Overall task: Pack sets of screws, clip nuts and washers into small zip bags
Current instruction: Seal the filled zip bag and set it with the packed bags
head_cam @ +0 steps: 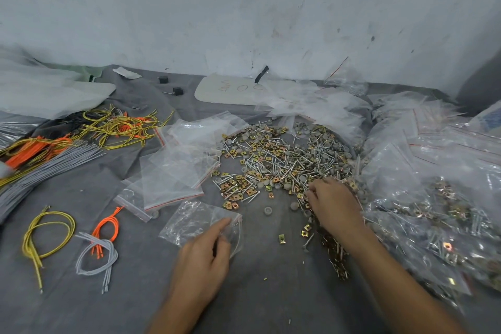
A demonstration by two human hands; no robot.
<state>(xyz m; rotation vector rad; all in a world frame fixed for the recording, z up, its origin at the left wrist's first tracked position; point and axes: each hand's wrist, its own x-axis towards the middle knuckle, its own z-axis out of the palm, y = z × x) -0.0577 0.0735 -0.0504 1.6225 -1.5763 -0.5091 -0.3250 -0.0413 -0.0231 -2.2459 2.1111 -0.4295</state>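
Head view. Shows a desk [271, 301] under grey cloth, backed by a stained pale wall [244, 8] at 12 o'clock.

Near 6 o'clock, the left hand [202, 255]: index finger laid straight along the top of a clear zip bag [195, 221], remaining fingers curled at the bag's right edge and gripping it. The bag lies flat on the cloth, at 7 o'clock from the centre.

At 4 o'clock, the right hand [334, 203]: palm down, fingers curled into the near edge of the pile of screws, clip nuts and washers [284, 160]. Cannot tell whether anything sits between those fingers. The pile reaches from the centre toward 2 o'clock.

Between the hands, apart from the pile, a loose clip nut [281, 238] and a grey washer [267, 210].

Toward 9 o'clock of the pile, overlapping empty zip bags [173, 171] with red seal strips.

At 3 to 4 o'clock, a heap of filled bags [433, 211], just beside the right forearm.

At 10 o'clock, a tangle of wires [81, 133]. At 8 o'clock, a yellow loop [46, 236], an orange bundle [107, 228] and a grey bundle [97, 255].
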